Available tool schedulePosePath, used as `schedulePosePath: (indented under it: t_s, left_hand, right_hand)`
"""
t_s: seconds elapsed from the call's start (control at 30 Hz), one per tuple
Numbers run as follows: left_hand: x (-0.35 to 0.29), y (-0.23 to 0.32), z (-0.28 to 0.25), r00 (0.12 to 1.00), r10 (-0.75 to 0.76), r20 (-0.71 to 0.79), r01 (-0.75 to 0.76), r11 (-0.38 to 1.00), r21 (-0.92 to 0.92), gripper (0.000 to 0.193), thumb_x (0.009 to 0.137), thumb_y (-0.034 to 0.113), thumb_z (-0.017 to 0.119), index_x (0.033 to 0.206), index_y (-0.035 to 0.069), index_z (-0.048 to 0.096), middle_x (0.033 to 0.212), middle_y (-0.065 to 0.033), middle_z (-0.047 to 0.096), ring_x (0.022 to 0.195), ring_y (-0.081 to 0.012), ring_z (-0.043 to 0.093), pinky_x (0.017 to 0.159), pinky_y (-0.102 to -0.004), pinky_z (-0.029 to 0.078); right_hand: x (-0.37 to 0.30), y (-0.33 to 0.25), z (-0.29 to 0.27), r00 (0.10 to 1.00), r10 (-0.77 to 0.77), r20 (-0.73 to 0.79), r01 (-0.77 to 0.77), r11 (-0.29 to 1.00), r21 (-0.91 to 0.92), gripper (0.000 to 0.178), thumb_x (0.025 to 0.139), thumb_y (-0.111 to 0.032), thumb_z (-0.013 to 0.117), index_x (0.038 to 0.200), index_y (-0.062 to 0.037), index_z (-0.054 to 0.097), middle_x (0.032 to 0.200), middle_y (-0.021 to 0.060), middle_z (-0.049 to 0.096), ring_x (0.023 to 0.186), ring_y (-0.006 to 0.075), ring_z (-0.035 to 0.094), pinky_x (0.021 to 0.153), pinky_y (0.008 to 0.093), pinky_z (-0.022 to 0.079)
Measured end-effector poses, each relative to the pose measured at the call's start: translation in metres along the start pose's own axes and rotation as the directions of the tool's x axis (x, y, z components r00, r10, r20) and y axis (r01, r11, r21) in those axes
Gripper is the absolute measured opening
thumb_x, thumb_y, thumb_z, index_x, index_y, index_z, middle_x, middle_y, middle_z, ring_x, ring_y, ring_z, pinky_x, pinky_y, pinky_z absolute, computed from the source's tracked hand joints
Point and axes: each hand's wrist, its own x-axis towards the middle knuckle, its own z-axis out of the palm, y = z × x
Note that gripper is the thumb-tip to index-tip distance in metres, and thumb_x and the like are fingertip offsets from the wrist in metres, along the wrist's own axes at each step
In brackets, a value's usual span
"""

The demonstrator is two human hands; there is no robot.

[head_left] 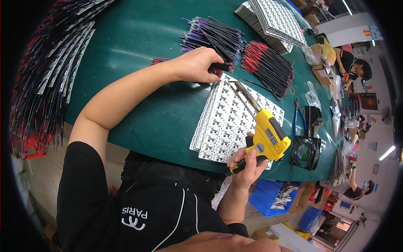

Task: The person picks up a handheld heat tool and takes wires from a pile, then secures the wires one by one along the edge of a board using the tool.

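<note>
My left hand (202,64) is closed around a small bunch of black wires (222,66) with red ends. It is at the far edge of a stack of white panels (226,122) covered with rows of small dark slots. A yellow soldering gun (268,136) is in my right hand (248,167), fingers wrapped round its grip. Its long metal tip (245,93) reaches over the panels toward my left hand; whether it touches anything is too small to tell.
Bundles of purple-tipped wires (212,38) and red-black wires (268,67) lie beyond the panels. More panels (277,23) are stacked at the back. Pliers (299,115) and a small black fan (305,153) are at right. Wired strips (63,63) pile at left. A co-worker (354,65) sits farther off.
</note>
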Motion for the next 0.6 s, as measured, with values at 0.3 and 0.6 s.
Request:
schedulePosePath:
  t_s: [0.3, 0.6]
  left_hand:
    - [0.001, -0.013, -0.008, 0.985, 0.108, 0.135, -0.105, 0.994, -0.026, 0.02, 0.081, 0.012, 0.059, 0.097, 0.0, 0.059, 0.086, -0.0121, 0.06, 0.078, -0.0219, 0.058, 0.069, -0.0301, 0.045]
    - [-0.013, 0.027, -0.052, 0.775, 0.197, -0.6, -0.178, 0.98, 0.092, 0.016, 0.091, 0.011, 0.051, 0.101, -0.001, 0.053, 0.074, -0.0017, 0.052, 0.063, -0.0084, 0.045, 0.062, -0.0227, 0.043]
  right_hand:
    - [-0.007, 0.012, 0.002, 0.999, -0.003, -0.05, 0.012, 0.983, 0.184, 0.041, 0.092, -0.023, 0.043, 0.117, 0.0088, 0.036, 0.055, 0.0062, 0.045, 0.039, 0.0119, 0.043, 0.036, 0.0253, 0.04]
    - [0.001, 0.012, 0.01, 1.0, 0.001, -0.009, 0.001, 0.968, 0.252, 0.042, 0.093, -0.024, 0.041, 0.118, 0.0083, 0.037, 0.055, 0.0055, 0.044, 0.039, 0.0116, 0.042, 0.035, 0.0252, 0.039]
